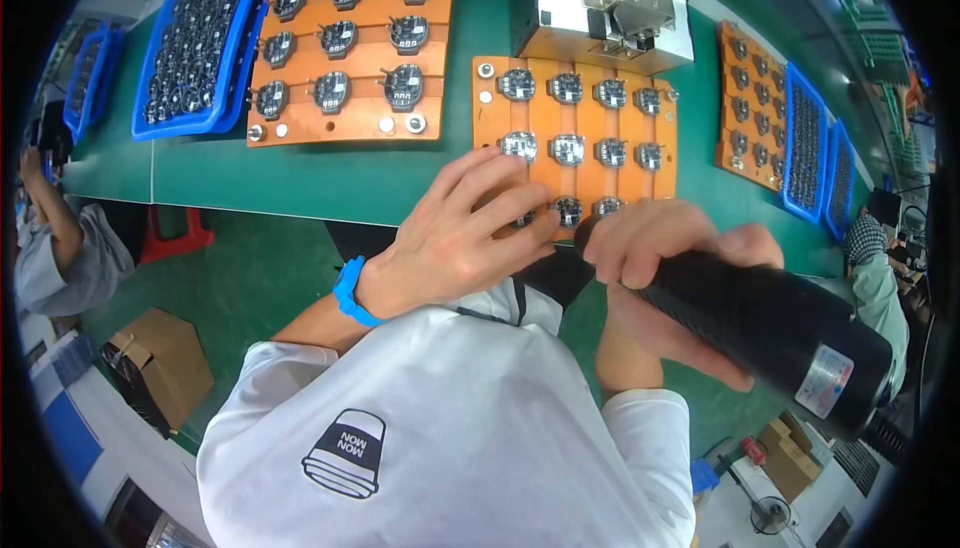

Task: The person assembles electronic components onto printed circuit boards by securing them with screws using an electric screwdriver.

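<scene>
In front of me on the green bench lies an orange fixture board [544, 126] that carries several rows of small round circuit boards with short wires. My left hand [462, 226], a blue band at its wrist, rests over the board's near left corner with the fingers spread. Its fingertips touch or hover by a round circuit board in the near row, which they partly cover. A black electric screwdriver [765, 313] with a cord at its back end is gripped in my right hand [665, 258]. Its tip points at the near row; the hand hides where it ends.
A metal box-shaped machine [560, 23] stands just behind the fixture board. Farther left are a larger filled orange board [345, 134] and a blue tray [150, 132] of small parts. Another orange board [728, 98] and blue trays [795, 148] lie right. People sit at both sides.
</scene>
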A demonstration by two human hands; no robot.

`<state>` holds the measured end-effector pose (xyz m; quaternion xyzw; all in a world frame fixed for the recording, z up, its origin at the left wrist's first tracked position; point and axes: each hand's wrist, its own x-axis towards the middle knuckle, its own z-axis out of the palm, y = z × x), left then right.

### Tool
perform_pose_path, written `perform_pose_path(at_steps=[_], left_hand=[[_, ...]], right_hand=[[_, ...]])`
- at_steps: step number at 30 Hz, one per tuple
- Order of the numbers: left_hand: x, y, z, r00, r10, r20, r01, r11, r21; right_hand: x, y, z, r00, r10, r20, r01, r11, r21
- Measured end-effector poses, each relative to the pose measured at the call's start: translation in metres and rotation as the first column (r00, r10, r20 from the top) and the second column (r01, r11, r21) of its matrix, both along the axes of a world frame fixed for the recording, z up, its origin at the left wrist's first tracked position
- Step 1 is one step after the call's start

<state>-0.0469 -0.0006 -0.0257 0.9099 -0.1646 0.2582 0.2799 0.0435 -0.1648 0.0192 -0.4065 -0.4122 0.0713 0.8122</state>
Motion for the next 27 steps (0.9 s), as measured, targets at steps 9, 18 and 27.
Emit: perform_pose_path(at_steps=[9, 18, 27], left_hand=[[0.001, 0.000, 0.001, 1.000, -0.015, -0.010, 0.016, 1.000, 0.011], [0.001, 0.000, 0.005, 1.000, -0.010, -0.008, 0.010, 0.999, 0.031], [0.002, -0.002, 0.005, 1.000, -0.002, 0.009, 0.002, 1.000, 0.005]], right_hand=[[0.012, -0.001, 0.015, 0.999, 0.032, -0.015, -0.032, 0.999, 0.001], [0.095, 0.016, 0.045, 0.997, 0.077, 0.022, -0.079, 0.987, 0.142], [0.132, 0.049, 0.056, 0.965, 0.210, 0.155, -0.246, 0.929, 0.276]])
